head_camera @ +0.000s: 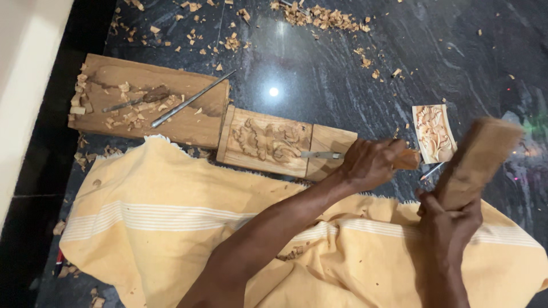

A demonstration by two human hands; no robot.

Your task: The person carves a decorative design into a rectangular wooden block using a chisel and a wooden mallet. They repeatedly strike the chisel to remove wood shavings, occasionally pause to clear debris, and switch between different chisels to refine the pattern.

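Floor (342, 74) — chisel (322, 154) in left hand (371, 164).

No packages, labels, signs, screens

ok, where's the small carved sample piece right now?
Head view, right side: the small carved sample piece lies on the dark stone floor, just above the wooden mallet and right of the chisel hand.

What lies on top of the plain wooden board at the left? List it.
On the board lie a long metal rod, a wooden-handled chisel and loose wood chips. Whatever lies beneath the chips is covered, and the yellow cloth hides the board's lower edge.
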